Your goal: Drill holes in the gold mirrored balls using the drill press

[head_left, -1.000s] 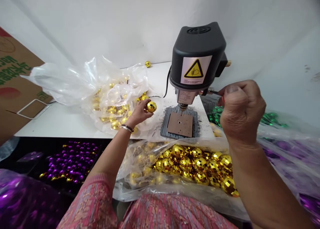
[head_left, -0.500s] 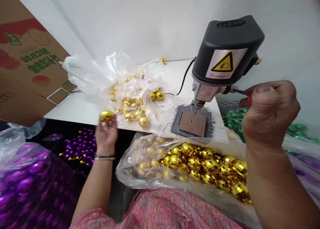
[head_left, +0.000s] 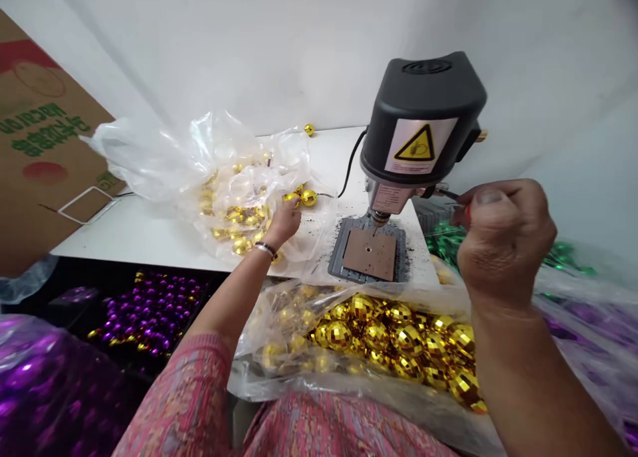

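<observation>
My left hand (head_left: pixel 284 220) reaches to a gold ball (head_left: pixel 292 198) on the plastic bag on the table, its fingers bent against the ball. Another gold ball (head_left: pixel 309 197) sits just to the right. My right hand (head_left: pixel 503 234) is closed around the red-tipped lever (head_left: pixel 451 195) of a black drill press (head_left: pixel 423 118). Under the drill bit, a brown square plate (head_left: pixel 369 253) with a small hole lies on the grey base (head_left: pixel 338 258). The bit is above the plate.
An open bag of gold balls (head_left: pixel 406 341) lies across the front. Purple balls (head_left: pixel 149 311) are at the lower left, green ones (head_left: pixel 446 241) behind my right hand. A cardboard box (head_left: pixel 44 145) stands left; a black cable (head_left: pixel 350 161) runs behind the drill.
My left hand has moved right, from the table's front edge to the balls on the plastic. The gold ball it held is no longer seen in it. My right hand remains on the lever.
</observation>
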`<state>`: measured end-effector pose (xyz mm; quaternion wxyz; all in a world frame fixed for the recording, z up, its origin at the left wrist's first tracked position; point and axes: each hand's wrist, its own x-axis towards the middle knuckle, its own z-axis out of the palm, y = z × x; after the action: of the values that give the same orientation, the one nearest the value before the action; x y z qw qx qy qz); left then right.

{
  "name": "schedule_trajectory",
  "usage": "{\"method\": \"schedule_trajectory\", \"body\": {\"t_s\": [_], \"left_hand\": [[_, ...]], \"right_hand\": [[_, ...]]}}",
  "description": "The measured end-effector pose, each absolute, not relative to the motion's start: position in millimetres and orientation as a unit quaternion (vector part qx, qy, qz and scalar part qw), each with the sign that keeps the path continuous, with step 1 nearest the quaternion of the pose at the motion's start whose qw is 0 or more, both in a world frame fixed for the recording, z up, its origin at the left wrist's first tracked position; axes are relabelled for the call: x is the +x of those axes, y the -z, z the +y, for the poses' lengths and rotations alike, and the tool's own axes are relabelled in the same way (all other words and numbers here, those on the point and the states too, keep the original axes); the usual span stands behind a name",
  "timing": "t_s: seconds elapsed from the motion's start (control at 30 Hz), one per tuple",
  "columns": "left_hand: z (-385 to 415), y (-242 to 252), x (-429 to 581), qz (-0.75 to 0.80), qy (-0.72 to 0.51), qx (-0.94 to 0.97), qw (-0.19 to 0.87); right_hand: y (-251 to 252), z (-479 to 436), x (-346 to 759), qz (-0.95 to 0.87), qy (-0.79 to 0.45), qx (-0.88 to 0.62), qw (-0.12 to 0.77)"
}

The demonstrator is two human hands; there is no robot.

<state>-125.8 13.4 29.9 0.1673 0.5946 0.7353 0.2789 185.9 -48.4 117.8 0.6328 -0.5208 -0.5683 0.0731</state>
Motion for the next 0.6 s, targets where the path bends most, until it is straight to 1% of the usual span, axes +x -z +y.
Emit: {"method": "schedule_trajectory", "body": {"t_s": [0.07,0.17,0.27,0.37,0.43,0.5,0.53,0.6], "left_hand": [[52.4,-28.9,-121.6,0.761,-0.231,0.591,0.131],[94.1,-23.2,-118.2,0.794,-0.176,0.567,0.129],[111.8,-11.2,-112.2,0.796,-0.145,0.570,0.143],[110.5,-1.9,-104.4,0.787,-0.134,0.583,0.152],[102.2,-3.3,-101.5,0.781,-0.170,0.578,0.162],[88.5,-12.7,-101.8,0.767,-0.252,0.552,0.209],[79.5,-20.0,-102.8,0.748,-0.301,0.532,0.257],[57.8,-36.8,-104.6,0.680,-0.380,0.489,0.393]], "right_hand": [[-119.1,-50.0,186.7,-0.576,-0.070,-0.518,0.629],[-120.6,-53.0,187.0,-0.587,-0.065,-0.509,0.626],[-121.3,-55.7,187.4,-0.598,-0.060,-0.501,0.623],[-120.8,-56.5,188.2,-0.599,-0.059,-0.497,0.625],[-120.1,-56.3,188.6,-0.599,-0.059,-0.492,0.629],[-120.0,-55.9,188.4,-0.604,-0.058,-0.484,0.631],[-120.4,-55.6,187.8,-0.608,-0.055,-0.480,0.630],[-122.8,-54.4,186.1,-0.612,-0.047,-0.475,0.631]]}}
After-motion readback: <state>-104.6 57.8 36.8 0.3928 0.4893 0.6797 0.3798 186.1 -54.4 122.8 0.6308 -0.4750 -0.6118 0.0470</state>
